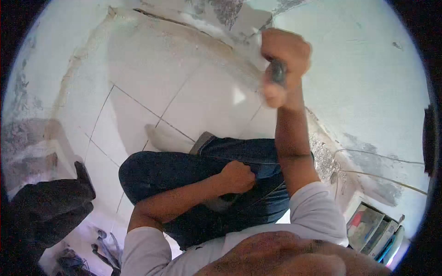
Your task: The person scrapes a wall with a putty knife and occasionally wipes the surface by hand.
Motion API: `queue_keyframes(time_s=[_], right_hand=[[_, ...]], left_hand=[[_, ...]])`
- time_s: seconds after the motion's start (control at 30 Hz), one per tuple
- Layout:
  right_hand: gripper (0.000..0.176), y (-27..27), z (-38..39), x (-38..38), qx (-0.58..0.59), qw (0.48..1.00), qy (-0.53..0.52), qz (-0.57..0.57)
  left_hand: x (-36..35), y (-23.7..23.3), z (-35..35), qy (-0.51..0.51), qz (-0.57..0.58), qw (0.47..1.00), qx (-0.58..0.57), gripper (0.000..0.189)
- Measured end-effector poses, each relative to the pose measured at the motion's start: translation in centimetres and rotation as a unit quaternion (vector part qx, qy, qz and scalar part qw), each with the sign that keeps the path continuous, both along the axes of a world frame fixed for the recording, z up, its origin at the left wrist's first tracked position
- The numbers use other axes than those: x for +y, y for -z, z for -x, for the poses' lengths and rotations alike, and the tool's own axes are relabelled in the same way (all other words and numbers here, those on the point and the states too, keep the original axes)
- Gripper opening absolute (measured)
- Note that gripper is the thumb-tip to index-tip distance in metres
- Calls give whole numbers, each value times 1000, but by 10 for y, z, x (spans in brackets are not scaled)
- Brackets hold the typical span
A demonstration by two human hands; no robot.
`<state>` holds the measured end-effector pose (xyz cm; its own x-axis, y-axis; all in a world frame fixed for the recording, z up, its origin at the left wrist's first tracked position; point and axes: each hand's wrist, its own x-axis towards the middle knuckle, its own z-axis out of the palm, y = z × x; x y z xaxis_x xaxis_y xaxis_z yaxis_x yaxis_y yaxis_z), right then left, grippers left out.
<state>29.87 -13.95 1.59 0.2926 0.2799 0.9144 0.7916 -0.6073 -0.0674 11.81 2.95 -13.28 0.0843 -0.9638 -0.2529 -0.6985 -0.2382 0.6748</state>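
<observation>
Far against the wall point(363, 69), above the tiled floor point(152, 83), the right hand point(286, 55) was fisted tight around a dark tool handle point(277, 72), seemingly mid-scrape. The left hand point(237, 177) lay curled shut on the jeans point(165, 172). The next stroke would have needed a steady wrist.

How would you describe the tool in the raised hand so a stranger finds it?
Follow the white tiled floor up to where it meets the pale wall. There the right hand is fisted around a dark tool handle, the only dark thing in that pale corner.
</observation>
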Motion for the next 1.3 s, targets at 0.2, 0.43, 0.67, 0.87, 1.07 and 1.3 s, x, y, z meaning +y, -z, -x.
queue_keyframes(time_s=[0.2, 0.43, 0.67, 0.87, 1.07, 1.3], right_hand=[[54, -1, 16, 18, -28, 990, 101, -96], [52, 2, 2, 5, 25, 998, 13, -59], [44, 7, -9, 5, 89, 995, -4, 33], [57, 5, -10, -11, 124, 990, -23, -65], [55, 0, 1, 1, 73, 997, -9, 5], [47, 6, -4, 6, 36, 999, -2, -34]], left_hand=[[-3, -14, -7, 36, -75, 996, 10, 23], [2, 7, 1, -30, 3, 1000, -1, 31], [-3, 6, -7, -7, 5, 1000, -1, 31], [-2, -14, -49, -73, 48, 984, 156, 25], [34, -57, -123, -461, 283, 766, 346, 15], [82, -82, -180, -585, 419, 632, 288, 19]])
